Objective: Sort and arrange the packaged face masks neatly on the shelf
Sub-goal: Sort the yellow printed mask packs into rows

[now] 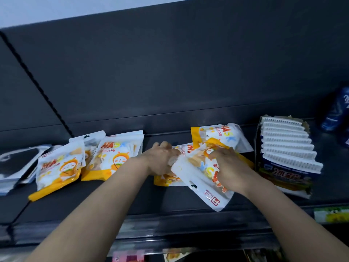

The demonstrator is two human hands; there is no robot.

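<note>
Several white-and-orange mask packs lie on a dark shelf [117, 201]. Two packs rest at the left: one tilted [58, 167] and one leaning behind it [113, 157]. In the middle, my right hand [230, 167] presses on an upside-down mask pack [204, 178], fingers curled over its orange end. My left hand [162, 157] grips the white edge of the same pack. Another pack [170, 180] lies flat beneath it. A further pack [224, 137] leans at the back wall.
A blue-and-white boxed stack of packets [287, 154] stands right of the masks. A blue pouch [336, 110] sits at the far right. Grey-black flat packs [17, 163] lie at the far left. A price label [330, 214] hangs on the shelf's front rail.
</note>
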